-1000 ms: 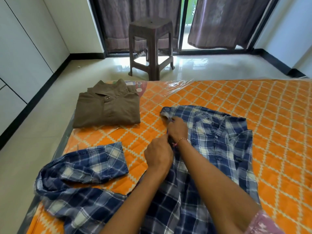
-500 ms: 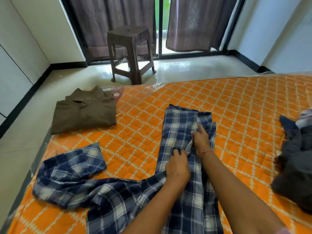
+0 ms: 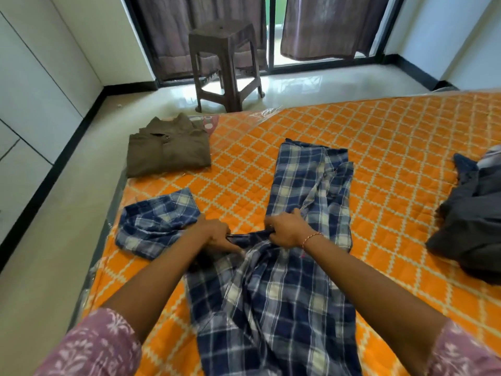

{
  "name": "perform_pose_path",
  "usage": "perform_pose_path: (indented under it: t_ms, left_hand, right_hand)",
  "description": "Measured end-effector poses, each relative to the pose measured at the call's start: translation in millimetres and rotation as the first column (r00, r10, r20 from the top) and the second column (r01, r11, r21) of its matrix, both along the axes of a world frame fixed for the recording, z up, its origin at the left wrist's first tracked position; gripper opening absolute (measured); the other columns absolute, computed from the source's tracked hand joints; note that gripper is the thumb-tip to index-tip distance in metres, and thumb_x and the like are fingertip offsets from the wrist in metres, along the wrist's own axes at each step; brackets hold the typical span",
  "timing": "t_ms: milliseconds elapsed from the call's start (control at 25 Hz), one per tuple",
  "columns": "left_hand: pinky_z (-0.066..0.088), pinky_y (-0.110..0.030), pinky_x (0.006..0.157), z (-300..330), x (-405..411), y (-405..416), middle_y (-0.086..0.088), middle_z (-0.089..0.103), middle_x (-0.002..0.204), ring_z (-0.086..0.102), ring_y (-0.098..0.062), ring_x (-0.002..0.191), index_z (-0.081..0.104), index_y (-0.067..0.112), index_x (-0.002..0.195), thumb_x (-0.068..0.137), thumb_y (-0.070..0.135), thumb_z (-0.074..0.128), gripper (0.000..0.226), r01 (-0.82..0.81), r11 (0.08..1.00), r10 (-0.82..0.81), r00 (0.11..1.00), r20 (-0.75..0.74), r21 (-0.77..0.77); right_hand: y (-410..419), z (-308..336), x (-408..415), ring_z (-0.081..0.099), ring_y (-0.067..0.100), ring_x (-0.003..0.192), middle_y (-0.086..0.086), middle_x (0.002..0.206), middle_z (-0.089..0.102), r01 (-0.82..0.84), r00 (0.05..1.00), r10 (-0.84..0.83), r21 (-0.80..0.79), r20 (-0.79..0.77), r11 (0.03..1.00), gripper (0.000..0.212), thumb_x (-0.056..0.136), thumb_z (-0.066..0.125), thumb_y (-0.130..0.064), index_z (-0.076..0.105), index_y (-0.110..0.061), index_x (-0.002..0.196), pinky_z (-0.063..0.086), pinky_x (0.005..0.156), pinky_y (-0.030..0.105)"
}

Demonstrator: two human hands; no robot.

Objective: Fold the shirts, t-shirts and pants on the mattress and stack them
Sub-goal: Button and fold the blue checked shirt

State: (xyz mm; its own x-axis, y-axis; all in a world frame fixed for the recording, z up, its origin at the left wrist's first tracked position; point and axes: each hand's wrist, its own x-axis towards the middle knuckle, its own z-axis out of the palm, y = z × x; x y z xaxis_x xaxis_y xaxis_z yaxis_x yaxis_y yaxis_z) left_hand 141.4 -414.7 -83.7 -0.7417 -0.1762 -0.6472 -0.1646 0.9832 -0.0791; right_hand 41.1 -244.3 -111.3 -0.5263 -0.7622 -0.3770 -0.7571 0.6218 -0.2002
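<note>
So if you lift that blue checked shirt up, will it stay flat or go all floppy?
Probably floppy: the blue checked shirt already bunches into wrinkles where the left hand and right hand pinch it. Its loose sleeve lies crumpled, so it would likely dangle. It looks like thin cloth, so it is probably light.

The mattress is seen to be covered in quilted orange cloth with a stitched diamond pattern, and a clear glossy plastic film is seen at its far corner. The plaid shirt is made of thin, soft woven cloth that creases readily, while the folded brown shirt is of matt, plainer cloth. The floor is finished in a polished, reflective surface, and the stool is moulded in dull brown plastic.
</note>
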Motion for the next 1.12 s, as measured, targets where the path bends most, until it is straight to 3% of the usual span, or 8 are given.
perform_pose_path:
  t_ms: [160,280,440,640,800,960,1040,1120]
  left_hand:
    - [0.042,-0.03,0.068,28.6,10.8,6.7,-0.007,0.062,0.098,0.053,-0.021,0.082,0.064,0.005,0.11,0.085,0.032,0.068,0.037,-0.123,0.96,0.11,0.992,0.064,0.252]
    - [0.045,-0.031,0.076,50.6,8.6,43.2,-0.007,0.061,0.1,0.056,-0.02,0.088,0.061,0.009,0.107,0.082,0.023,0.072,0.03,-0.117,0.901,0.115,0.993,0.032,0.418]
    - [0.046,-0.033,0.082,50.5,28.7,39.4,-0.005,0.063,0.101,0.057,-0.022,0.094,0.064,0.007,0.108,0.087,0.033,0.067,0.034,-0.226,0.803,0.291,0.956,-0.032,0.552]
    - [0.022,-0.054,0.11,-22.6,98.3,40.7,-0.019,0.0,0.156,0.01,-0.039,0.142,0.006,0.01,0.149,0.083,0.047,0.067,0.098,-0.884,0.255,0.957,0.174,-0.232,0.391]
    - [0.05,-0.042,0.079,-25.6,92.6,29.9,-0.02,0.048,0.13,0.054,-0.038,0.108,0.031,-0.004,0.139,0.091,0.012,0.061,0.06,-0.582,-0.119,0.947,-0.311,-0.084,0.804]
    - [0.045,-0.029,0.072,34.3,60.4,80.4,-0.016,0.063,0.1,0.057,-0.02,0.087,0.063,-0.001,0.106,0.084,-0.005,0.052,0.025,-0.167,0.515,0.857,0.121,-0.5,0.841]
    - [0.048,-0.035,0.074,52.4,51.7,122.2,-0.01,0.059,0.098,0.056,-0.021,0.085,0.061,0.001,0.103,0.081,-0.004,0.053,0.025,0.145,0.679,0.622,0.407,-0.669,0.719]
    - [0.047,-0.039,0.076,48.9,51.6,148.9,-0.008,0.053,0.108,0.054,-0.023,0.089,0.054,0.004,0.119,0.085,0.012,0.056,0.035,0.308,0.782,0.358,0.489,-0.795,0.542]
  right_hand:
    - [17.9,8.2,10.8,0.053,0.028,0.104,0.004,0.091,0.059,0.009,0.979,0.004,0.063,-0.204,0.998,0.003,0.089,0.053,-0.016,0.053,-0.016,0.092,0.013,0.11,0.063]
    - [9.4,25.6,43.7,0.056,0.027,0.103,0.006,0.103,0.062,0.033,0.985,-0.004,-0.167,0.172,0.985,0.041,0.082,0.062,-0.015,0.049,-0.016,0.121,0.027,0.107,0.057]
    - [19.2,25.7,62.6,0.053,0.023,0.07,0.001,0.075,0.057,0.113,0.962,-0.044,-0.248,0.269,0.962,0.019,0.088,0.055,-0.004,0.063,-0.013,0.103,0.043,0.064,0.035]
    - [48.2,19.2,69.1,0.048,0.025,0.072,0.011,0.076,0.053,0.062,0.989,-0.07,0.065,0.13,0.996,0.023,0.089,0.053,-0.009,0.047,-0.015,0.067,0.037,0.067,0.03]
    - [40.5,41.2,76.1,0.055,0.022,0.09,0.003,0.097,0.059,0.128,0.934,-0.094,-0.077,0.344,0.989,0.018,0.09,0.057,-0.026,0.061,-0.016,0.104,0.045,0.078,0.033]
    - [17.4,74.1,86.7,0.062,0.019,0.103,0.004,0.113,0.065,0.693,0.528,-0.119,-0.345,0.841,0.633,0.047,0.092,0.05,-0.051,0.058,-0.015,0.121,0.05,0.088,0.037]
    - [24.0,91.6,71.5,0.063,0.015,0.077,0.001,0.083,0.066,0.858,0.265,-0.006,-0.233,0.964,0.459,0.033,0.095,0.051,-0.039,0.062,-0.013,0.113,0.052,0.073,0.03]
    - [51.1,101.6,50.5,0.054,0.025,0.063,0.007,0.076,0.061,0.904,0.284,-0.036,-0.255,0.958,0.343,0.03,0.099,0.044,-0.014,0.059,-0.009,0.124,0.051,0.064,0.03]
